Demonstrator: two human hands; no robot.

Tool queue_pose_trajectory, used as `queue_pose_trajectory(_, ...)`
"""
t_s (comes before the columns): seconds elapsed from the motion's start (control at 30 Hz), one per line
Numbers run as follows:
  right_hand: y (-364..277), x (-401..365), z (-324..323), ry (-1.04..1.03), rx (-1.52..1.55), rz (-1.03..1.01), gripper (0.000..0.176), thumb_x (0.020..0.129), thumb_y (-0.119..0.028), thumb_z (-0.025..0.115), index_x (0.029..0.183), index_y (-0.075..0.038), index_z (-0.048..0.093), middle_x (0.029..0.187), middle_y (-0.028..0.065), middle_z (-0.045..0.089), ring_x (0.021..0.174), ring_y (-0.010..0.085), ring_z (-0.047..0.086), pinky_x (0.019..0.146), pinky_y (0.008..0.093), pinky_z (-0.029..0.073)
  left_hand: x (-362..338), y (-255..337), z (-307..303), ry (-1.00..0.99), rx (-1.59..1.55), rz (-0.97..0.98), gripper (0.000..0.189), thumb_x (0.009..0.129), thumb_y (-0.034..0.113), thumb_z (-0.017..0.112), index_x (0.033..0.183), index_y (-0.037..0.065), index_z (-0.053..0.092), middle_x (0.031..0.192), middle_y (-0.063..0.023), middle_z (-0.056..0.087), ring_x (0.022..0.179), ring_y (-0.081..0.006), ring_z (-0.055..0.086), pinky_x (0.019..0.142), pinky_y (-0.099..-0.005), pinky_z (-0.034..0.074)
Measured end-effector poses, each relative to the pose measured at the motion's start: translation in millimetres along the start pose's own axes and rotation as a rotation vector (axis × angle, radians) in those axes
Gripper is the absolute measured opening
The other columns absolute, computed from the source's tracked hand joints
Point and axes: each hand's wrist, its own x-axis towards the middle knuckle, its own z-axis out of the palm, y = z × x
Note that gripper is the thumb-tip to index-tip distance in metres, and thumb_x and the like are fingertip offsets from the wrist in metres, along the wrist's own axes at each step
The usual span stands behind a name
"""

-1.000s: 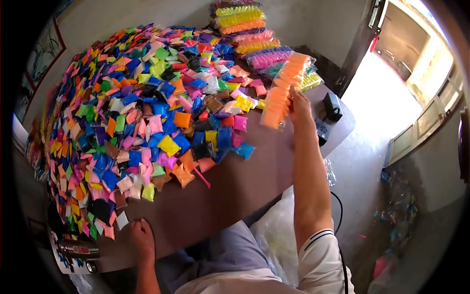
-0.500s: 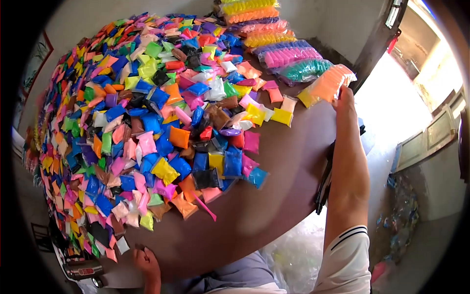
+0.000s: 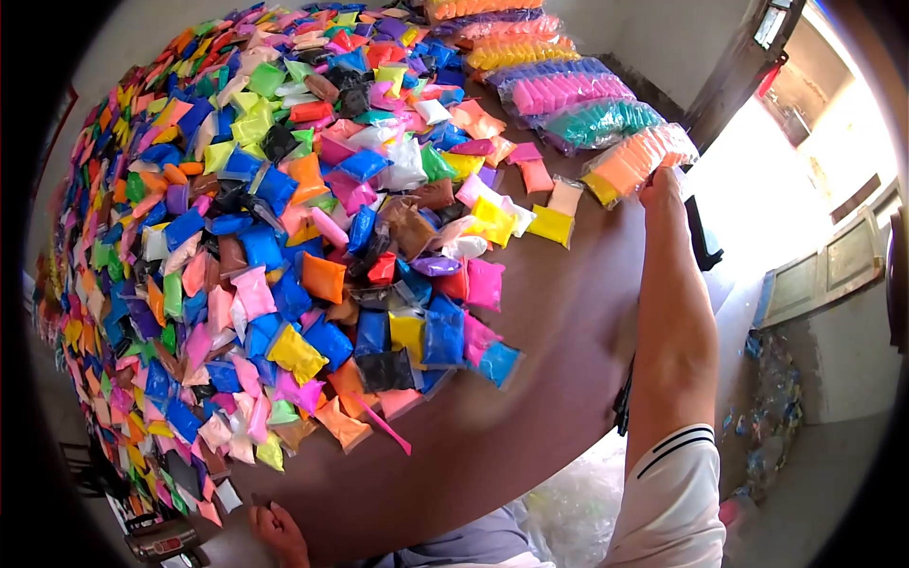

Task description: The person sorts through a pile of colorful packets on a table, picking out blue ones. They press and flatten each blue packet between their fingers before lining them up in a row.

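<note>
At the table's right side, my right hand [image 3: 663,186] is closed on the near end of a clear plastic bag of orange packets [image 3: 632,163], yellow at its left end. The bag lies beside a similar bag of teal packets [image 3: 601,125]; the fingertips are partly hidden. My left hand [image 3: 279,532] rests by the table's near edge with its fingers curled; what they hold, if anything, is hidden. Close to it are a white packet [image 3: 228,496] and the edge of a big heap of small colourful soft packets [image 3: 322,277].
Filled bags in pink [image 3: 559,93], yellow and other colours form a row toward the back wall. The brown table [image 3: 559,322] curves around me. Clear plastic [image 3: 578,502] lies below its near edge. A bright doorway [image 3: 748,180] opens at the right.
My view has shifted slightly, so the heap sits lower and further left. The orange bag now lies closer against the teal one, my right hand still on it. My left hand remains curled.
</note>
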Motion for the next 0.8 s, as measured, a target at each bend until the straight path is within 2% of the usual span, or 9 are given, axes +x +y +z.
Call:
queue_pose_trajectory(0.1, -2, -32, 11, 0.155, 0.037, -0.06, 0.01, 0.084, -0.015, 0.058, 0.09, -0.009, 0.054, 0.072, 0.0011, 0.055, 0.057, 0.011, 0.054, 0.052, 0.0212, 0.049, 0, 9, 0, 0.033, 0.003, -0.079, 0.028, 0.083, 0.005, 0.049, 0.061, -0.001, 0.032, 0.062, -0.0132, 0.033, 0.053, -0.0294, 0.036, 0.049, -0.0405, 0.025)
queue_pose_trajectory(0.23, -4, -18, 0, -0.029, -0.258, 0.007, 0.017, 0.081, -0.012, 0.061, 0.096, -0.007, 0.053, 0.074, 0.0035, 0.056, 0.068, 0.0145, 0.055, 0.06, 0.0284, 0.05, 1, 7, -1, 0.023, 0.03, -0.029, 0.027, 0.083, 0.005, 0.049, 0.062, -0.002, 0.034, 0.062, -0.0124, 0.033, 0.053, -0.0273, 0.036, 0.049, -0.0388, 0.026)
queue_pose_trajectory(0.37, -17, -3, -12, 0.195, -0.958, -0.323, 0.057, 0.072, -0.034, 0.067, 0.117, -0.005, 0.046, 0.101, 0.0078, 0.055, 0.085, 0.0177, 0.054, 0.068, 0.0288, 0.046, 14, 33, -14, 0.019, 0.033, -0.042, 0.039, 0.084, 0.02, 0.053, 0.054, -0.001, 0.04, 0.059, -0.0187, 0.045, 0.054, -0.035, 0.044, 0.051, -0.0466, 0.035)
queue_pose_trajectory(0.43, -10, -36, -9, 0.207, -0.598, -0.484, 0.04, 0.072, -0.02, 0.059, 0.108, -0.002, 0.054, 0.089, 0.0086, 0.063, 0.083, 0.0148, 0.06, 0.067, 0.0274, 0.048, 7, 22, -8, 0.012, 0.024, -0.041, 0.031, 0.084, 0.012, 0.05, 0.059, -0.002, 0.037, 0.061, -0.0149, 0.039, 0.053, -0.0299, 0.04, 0.05, -0.0418, 0.031)
queue_pose_trajectory(0.5, -11, -24, -9, -0.033, -0.455, -0.381, 0.047, 0.077, -0.03, 0.049, 0.116, -0.004, 0.052, 0.101, 0.0121, 0.061, 0.092, 0.0202, 0.059, 0.079, 0.0301, 0.046, 0, 8, -3, -0.004, 0.012, -0.039, 0.025, 0.083, 0.004, 0.048, 0.063, -0.002, 0.035, 0.062, -0.0112, 0.032, 0.053, -0.0247, 0.035, 0.049, -0.0371, 0.026)
queue_pose_trajectory(0.53, 1, 43, -17, -0.053, -0.551, -0.499, 0.057, 0.079, -0.037, 0.044, 0.127, -0.007, 0.043, 0.117, 0.0156, 0.054, 0.106, 0.0274, 0.053, 0.092, 0.0338, 0.039, -2, 2, -2, -0.006, 0.021, -0.036, 0.025, 0.083, 0.004, 0.048, 0.063, -0.002, 0.035, 0.063, -0.011, 0.032, 0.053, -0.0245, 0.035, 0.049, -0.0368, 0.026)
queue_pose_trajectory(0.63, 0, 1, 1, 0.032, -0.794, -0.576, 0.066, 0.079, -0.042, 0.044, 0.134, -0.008, 0.033, 0.128, 0.0177, 0.045, 0.118, 0.0313, 0.043, 0.1, 0.0356, 0.031, 2, 16, -3, -0.003, 0.03, -0.052, 0.024, 0.083, 0.004, 0.047, 0.063, -0.003, 0.035, 0.063, -0.011, 0.033, 0.053, -0.0245, 0.035, 0.049, -0.0365, 0.026)
queue_pose_trajectory(0.77, 8, -6, 14, 0.052, -1.05, -0.655, 0.069, 0.076, -0.043, 0.047, 0.133, -0.006, 0.034, 0.124, 0.0204, 0.048, 0.117, 0.0336, 0.045, 0.099, 0.0354, 0.032, 2, 10, -1, 0.034, 0.076, 0.006, 0.023, 0.083, 0.004, 0.047, 0.064, -0.003, 0.036, 0.064, -0.0116, 0.033, 0.054, -0.0253, 0.036, 0.05, -0.0367, 0.027)
queue_pose_trajectory(0.8, 3, -10, 14, -0.062, -1.118, -0.511, 0.067, 0.076, -0.04, 0.047, 0.133, -0.007, 0.035, 0.123, 0.0205, 0.048, 0.116, 0.0342, 0.045, 0.098, 0.0371, 0.034, 6, 16, -1, 0.032, 0.074, 0.01, 0.023, 0.083, 0.004, 0.047, 0.064, -0.003, 0.036, 0.064, -0.0116, 0.033, 0.054, -0.0253, 0.036, 0.05, -0.0367, 0.027)
